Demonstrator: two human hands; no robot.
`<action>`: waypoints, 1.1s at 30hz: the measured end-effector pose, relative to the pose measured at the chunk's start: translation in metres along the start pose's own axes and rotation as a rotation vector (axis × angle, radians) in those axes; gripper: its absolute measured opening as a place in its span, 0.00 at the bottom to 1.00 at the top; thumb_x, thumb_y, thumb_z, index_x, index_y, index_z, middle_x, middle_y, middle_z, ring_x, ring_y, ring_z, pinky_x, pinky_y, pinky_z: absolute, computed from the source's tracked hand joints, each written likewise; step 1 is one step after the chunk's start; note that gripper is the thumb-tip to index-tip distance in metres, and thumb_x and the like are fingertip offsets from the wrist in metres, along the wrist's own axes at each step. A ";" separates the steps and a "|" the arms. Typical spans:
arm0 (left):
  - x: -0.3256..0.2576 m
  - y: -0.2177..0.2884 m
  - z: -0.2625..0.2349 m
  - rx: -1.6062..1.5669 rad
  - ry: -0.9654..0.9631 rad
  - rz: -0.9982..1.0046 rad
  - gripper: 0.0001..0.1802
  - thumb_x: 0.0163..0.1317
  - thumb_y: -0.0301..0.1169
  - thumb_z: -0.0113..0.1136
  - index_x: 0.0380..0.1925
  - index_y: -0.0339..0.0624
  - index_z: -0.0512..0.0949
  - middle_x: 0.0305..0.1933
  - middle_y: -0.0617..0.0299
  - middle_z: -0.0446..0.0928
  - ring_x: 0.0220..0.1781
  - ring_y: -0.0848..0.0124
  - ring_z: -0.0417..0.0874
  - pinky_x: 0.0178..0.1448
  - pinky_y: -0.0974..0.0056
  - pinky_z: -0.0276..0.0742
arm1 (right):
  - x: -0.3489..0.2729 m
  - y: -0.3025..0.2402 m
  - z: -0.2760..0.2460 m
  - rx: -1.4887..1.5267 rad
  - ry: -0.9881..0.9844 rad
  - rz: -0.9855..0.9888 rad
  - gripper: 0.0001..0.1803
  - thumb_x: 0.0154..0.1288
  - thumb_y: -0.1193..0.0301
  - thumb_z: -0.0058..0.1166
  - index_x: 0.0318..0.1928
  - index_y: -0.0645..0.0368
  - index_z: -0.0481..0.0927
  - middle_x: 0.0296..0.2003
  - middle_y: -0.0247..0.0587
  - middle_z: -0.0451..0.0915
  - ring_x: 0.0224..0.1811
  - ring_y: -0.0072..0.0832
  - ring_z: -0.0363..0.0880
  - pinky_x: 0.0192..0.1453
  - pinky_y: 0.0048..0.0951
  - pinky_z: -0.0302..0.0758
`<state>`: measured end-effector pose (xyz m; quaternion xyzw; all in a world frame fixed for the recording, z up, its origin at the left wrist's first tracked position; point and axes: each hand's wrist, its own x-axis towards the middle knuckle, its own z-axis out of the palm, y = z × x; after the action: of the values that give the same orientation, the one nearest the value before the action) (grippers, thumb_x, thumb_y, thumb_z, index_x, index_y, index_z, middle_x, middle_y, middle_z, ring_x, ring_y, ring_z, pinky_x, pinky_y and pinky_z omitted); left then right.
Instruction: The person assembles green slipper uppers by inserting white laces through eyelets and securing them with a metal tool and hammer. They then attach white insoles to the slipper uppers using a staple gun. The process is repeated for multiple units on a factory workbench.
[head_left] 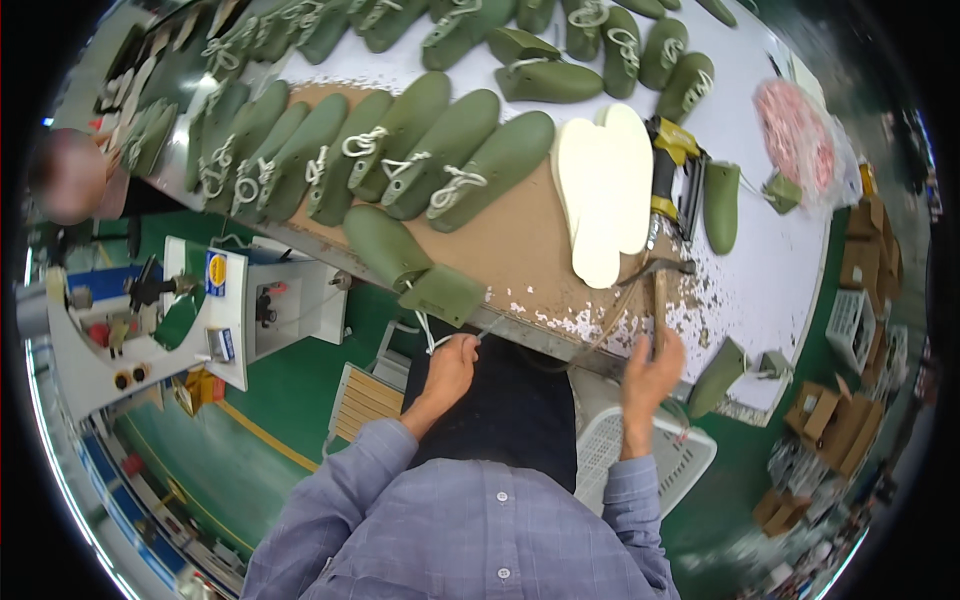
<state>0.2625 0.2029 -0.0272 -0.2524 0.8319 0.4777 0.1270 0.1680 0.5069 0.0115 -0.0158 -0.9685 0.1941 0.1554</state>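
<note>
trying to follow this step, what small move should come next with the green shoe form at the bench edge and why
Probably draw the left hand back to pull the white cord taut. That cord runs from its fingers to the green plastic shoe form overhanging the brown board, and it looks slack. The right hand already grips the wooden-handled hammer, head near the edge.

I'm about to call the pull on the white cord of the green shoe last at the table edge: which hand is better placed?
Probably the left hand: it already pinches the white cord below the green shoe last. The right hand grips a hammer.
</note>
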 end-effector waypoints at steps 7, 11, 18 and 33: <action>0.006 -0.011 0.044 -0.206 0.076 -0.067 0.17 0.79 0.40 0.51 0.44 0.34 0.78 0.27 0.57 0.79 0.27 0.66 0.81 0.36 0.60 0.78 | 0.013 0.061 -0.015 -0.009 -0.475 0.179 0.28 0.70 0.76 0.55 0.70 0.60 0.71 0.58 0.58 0.77 0.58 0.55 0.77 0.60 0.45 0.75; 0.003 -0.005 0.048 -0.255 0.086 -0.097 0.16 0.77 0.38 0.56 0.44 0.34 0.79 0.27 0.60 0.80 0.25 0.73 0.80 0.33 0.65 0.78 | 0.010 0.043 -0.033 0.177 -0.435 0.215 0.27 0.76 0.77 0.48 0.74 0.61 0.66 0.61 0.57 0.78 0.55 0.49 0.82 0.59 0.42 0.78; 0.001 0.009 0.044 -0.432 0.038 -0.245 0.15 0.74 0.37 0.60 0.42 0.33 0.81 0.27 0.62 0.81 0.26 0.75 0.81 0.32 0.65 0.78 | -0.051 -0.045 -0.045 0.465 -0.547 -0.238 0.23 0.76 0.76 0.51 0.69 0.61 0.73 0.46 0.56 0.84 0.39 0.43 0.84 0.48 0.40 0.81; -0.003 0.014 0.048 -0.360 0.122 -0.213 0.18 0.71 0.39 0.61 0.39 0.31 0.83 0.28 0.56 0.84 0.29 0.68 0.85 0.38 0.61 0.80 | -0.033 -0.062 -0.033 0.585 -0.654 -0.224 0.16 0.71 0.76 0.59 0.58 0.53 0.81 0.33 0.54 0.80 0.33 0.56 0.80 0.38 0.48 0.77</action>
<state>0.2563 0.2507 -0.0403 -0.3857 0.7079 0.5864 0.0790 0.2116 0.4584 0.0539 0.1960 -0.8668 0.4364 -0.1409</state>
